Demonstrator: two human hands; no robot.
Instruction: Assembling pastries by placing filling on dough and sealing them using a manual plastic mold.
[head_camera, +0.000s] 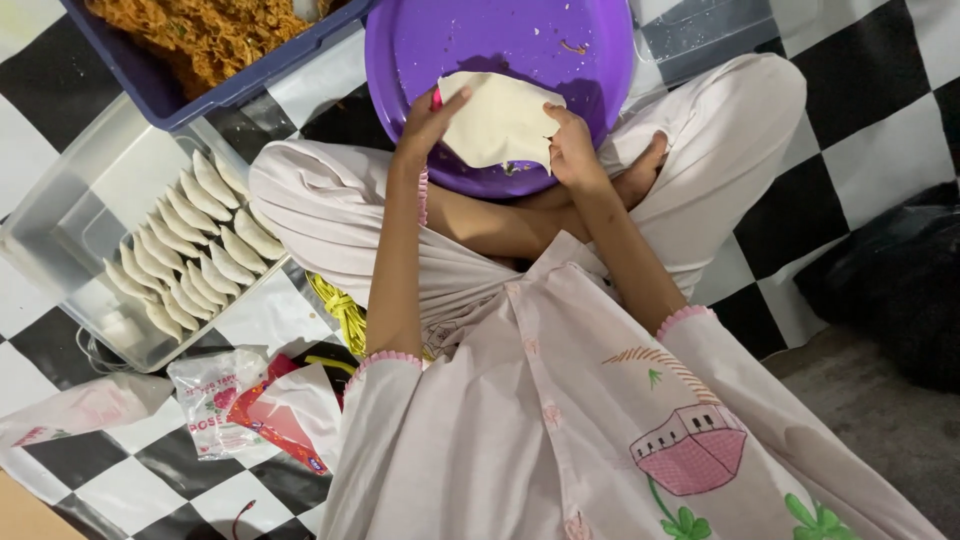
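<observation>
Head view: seated cross-legged on a checkered floor mat, with a thin pale dough wrapper held up between both hands just above a purple round tray resting on the lap. Left hand at the wrapper's left edge, fingers curled and pinching it; right hand at the right edge, fingers pressed together on the dough.

Possible trouble, as a judgement: such a thin sheet looks likely to tear or stretch if pulled unevenly between the two grips, and the ragged lower right edge already seems a weak spot. Could also sag and stick to itself.

Containers: purple tray nearly bare, only crumbs and smears. Dark blue tub at upper left, filled with shredded orange-brown filling. Clear plastic box at left, holding rows of folded white dumplings lying side by side. Crumpled plastic wrappers lying on the mat below the box.
</observation>
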